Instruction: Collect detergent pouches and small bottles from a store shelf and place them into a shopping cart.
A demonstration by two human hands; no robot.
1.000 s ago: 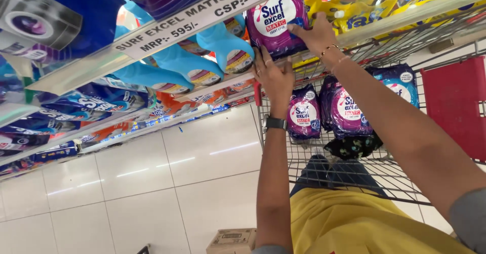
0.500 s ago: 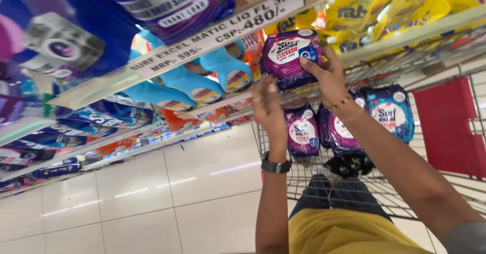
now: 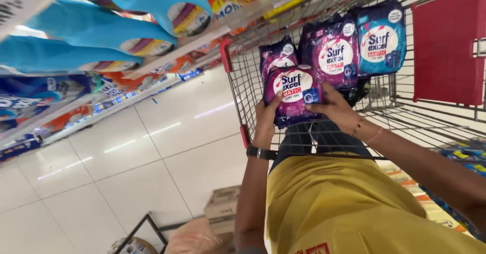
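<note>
Purple pouch (image 3: 295, 96) gripped at both edges by left hand (image 3: 265, 123) and right hand (image 3: 338, 109), fingers closed on it, above wire cart (image 3: 238, 66). Risk: slipping onto stacked pouches (image 3: 335, 51), toppling them.

Bright overhead store light, glare streaks on floor tiles (image 3: 152, 147), blurred tilted edges

Glossy pale floor tiles (image 3: 152, 168), streaked with ceiling-light reflections. Store shelves (image 3: 101, 107) along left, stocked with blue and orange packs. Cardboard box (image 3: 223, 211) on floor below. Red panel (image 3: 445, 46) far right.
</note>
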